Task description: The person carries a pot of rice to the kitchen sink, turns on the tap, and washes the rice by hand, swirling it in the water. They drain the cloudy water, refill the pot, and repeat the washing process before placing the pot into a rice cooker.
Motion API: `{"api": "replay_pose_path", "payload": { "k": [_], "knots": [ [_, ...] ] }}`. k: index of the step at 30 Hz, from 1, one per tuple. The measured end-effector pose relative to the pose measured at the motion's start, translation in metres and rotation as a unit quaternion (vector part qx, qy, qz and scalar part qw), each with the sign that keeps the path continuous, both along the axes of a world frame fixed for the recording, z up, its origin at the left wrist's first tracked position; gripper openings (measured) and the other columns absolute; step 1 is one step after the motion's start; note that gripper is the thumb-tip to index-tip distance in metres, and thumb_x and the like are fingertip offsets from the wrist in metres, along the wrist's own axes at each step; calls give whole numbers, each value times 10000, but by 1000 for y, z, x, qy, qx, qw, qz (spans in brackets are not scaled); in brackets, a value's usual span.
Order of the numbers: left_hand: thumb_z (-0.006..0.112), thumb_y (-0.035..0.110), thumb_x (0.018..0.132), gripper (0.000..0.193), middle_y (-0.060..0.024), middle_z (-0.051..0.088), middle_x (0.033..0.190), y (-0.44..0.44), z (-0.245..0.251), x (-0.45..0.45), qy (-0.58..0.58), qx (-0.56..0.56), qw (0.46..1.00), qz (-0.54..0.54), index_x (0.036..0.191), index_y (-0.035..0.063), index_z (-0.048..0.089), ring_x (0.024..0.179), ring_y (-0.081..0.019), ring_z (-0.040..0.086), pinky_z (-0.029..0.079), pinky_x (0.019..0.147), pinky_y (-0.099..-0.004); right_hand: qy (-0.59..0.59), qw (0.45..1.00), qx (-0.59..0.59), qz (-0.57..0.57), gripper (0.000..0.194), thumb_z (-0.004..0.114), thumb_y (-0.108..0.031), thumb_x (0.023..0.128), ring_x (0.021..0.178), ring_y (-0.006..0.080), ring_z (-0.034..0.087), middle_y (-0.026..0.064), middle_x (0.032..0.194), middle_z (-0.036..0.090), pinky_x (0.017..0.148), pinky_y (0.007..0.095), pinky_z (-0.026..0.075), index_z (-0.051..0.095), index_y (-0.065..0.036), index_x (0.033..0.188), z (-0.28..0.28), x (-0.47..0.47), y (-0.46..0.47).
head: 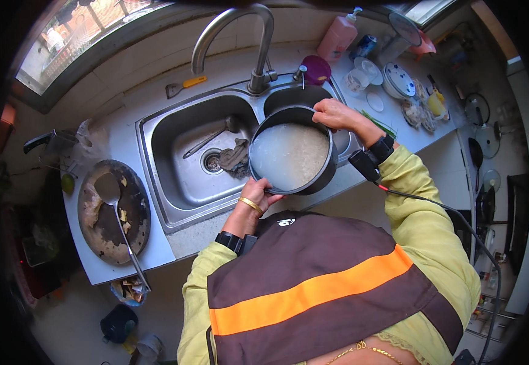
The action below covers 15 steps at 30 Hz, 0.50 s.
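Note:
A dark round pot [326, 178] hangs tilted over the right part of the double sink, held between both my hands. Cloudy white water [269, 155] has gathered toward its left side, with pale rice grains [312, 153] showing at the right. My left hand [259, 194] grips the near left rim. At the far right rim, my right hand [335, 114] has its fingers curled over the edge. Beside the pot, the left stainless basin [187, 137] contains a grey-brown rag [235, 158], a long-handled utensil [209, 140] and a drain [212, 161].
The steel faucet [260, 54] arches behind the sink, near a yellow-handled peeler [187, 86]. To the left lie a round chopping board [132, 219] with a metal spatula [108, 189] and a cleaver [52, 140]. Bowls [399, 80] and a pink pump bottle [337, 36] stand right. A cable [456, 212] trails from my right wrist.

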<state>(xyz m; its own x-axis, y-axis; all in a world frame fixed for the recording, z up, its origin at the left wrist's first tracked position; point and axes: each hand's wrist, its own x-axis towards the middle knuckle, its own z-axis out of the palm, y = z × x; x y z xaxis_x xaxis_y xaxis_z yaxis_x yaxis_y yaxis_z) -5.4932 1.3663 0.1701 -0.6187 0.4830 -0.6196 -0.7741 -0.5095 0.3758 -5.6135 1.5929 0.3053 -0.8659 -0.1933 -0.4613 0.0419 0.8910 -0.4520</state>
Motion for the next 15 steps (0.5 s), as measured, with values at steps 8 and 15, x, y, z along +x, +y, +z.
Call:
{"api": "replay_pose_path", "payload": {
  "k": [8, 15],
  "knots": [
    [377, -63, 740, 375, -169, 543, 947, 4, -11, 13, -25, 35, 999, -17, 1101, 37, 397, 779, -322, 608, 569, 617, -402, -16, 1000, 18, -8, 251, 503, -188, 739, 507, 219, 579, 146, 614, 575, 471, 326, 473, 597, 44, 747, -1, 13, 2],
    [379, -66, 733, 365, -148, 539, 947, 4, -14, 21, -29, 38, 999, -17, 1081, 38, 421, 774, -305, 601, 564, 633, -420, -20, 1000, 17, -3, 261, 491, -189, 738, 498, 230, 579, 156, 607, 574, 485, 333, 472, 588, 54, 735, -3, 15, -3]
  ]
}}
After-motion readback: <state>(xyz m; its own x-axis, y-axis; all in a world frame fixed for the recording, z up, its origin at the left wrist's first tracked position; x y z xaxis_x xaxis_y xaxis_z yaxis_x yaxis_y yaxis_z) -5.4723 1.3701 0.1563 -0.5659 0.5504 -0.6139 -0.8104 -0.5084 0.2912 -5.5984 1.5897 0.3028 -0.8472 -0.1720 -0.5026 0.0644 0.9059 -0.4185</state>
